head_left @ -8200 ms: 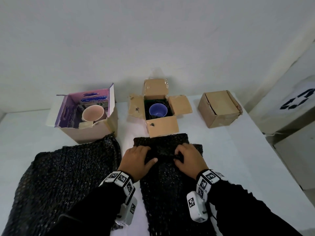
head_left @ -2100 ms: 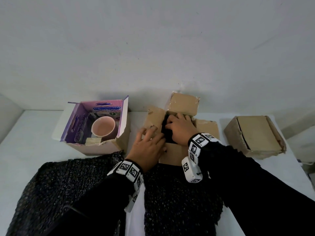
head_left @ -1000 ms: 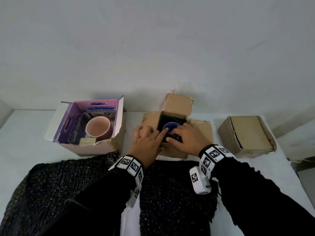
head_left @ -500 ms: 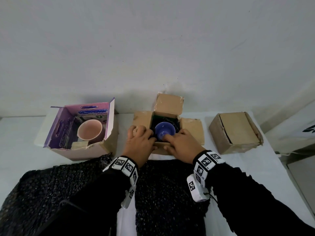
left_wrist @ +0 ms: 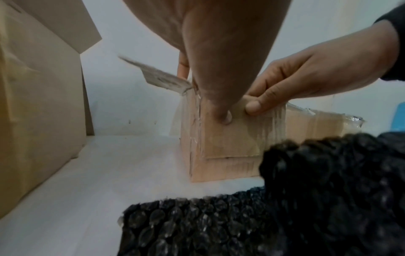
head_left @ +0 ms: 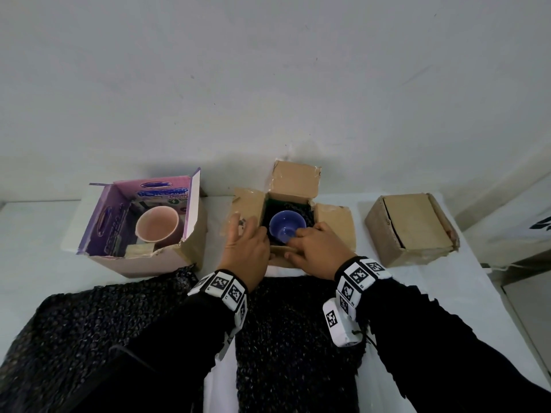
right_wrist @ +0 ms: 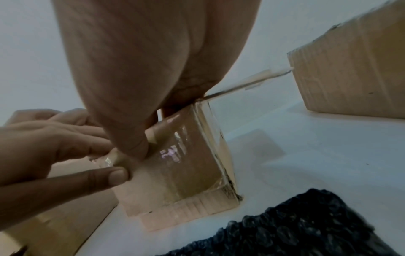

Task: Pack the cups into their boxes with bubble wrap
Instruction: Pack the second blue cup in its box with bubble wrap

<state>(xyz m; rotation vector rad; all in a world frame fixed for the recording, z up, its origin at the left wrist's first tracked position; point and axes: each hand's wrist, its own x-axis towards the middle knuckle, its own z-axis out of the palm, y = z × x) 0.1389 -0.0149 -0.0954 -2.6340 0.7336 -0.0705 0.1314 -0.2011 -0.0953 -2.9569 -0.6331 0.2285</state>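
Blue cup [head_left: 286, 231] sat in the open brown box [head_left: 334, 223] lined with black bubble wrap [head_left: 308, 211], left grip [head_left: 246, 248] and right grip [head_left: 317, 251] both pinched the box's near flap [left_wrist: 230, 138], pink cup [head_left: 157, 223] in the purple box [head_left: 190, 248] on the desk [head_left: 35, 228].

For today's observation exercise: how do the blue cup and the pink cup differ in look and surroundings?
The blue cup sits in the brown box on dark wrap; the pink cup sits in the purple box with no wrap visible around it. The pink cup's mouth looks wider. Hands touch only the brown box. Both cups stand upright and look empty.
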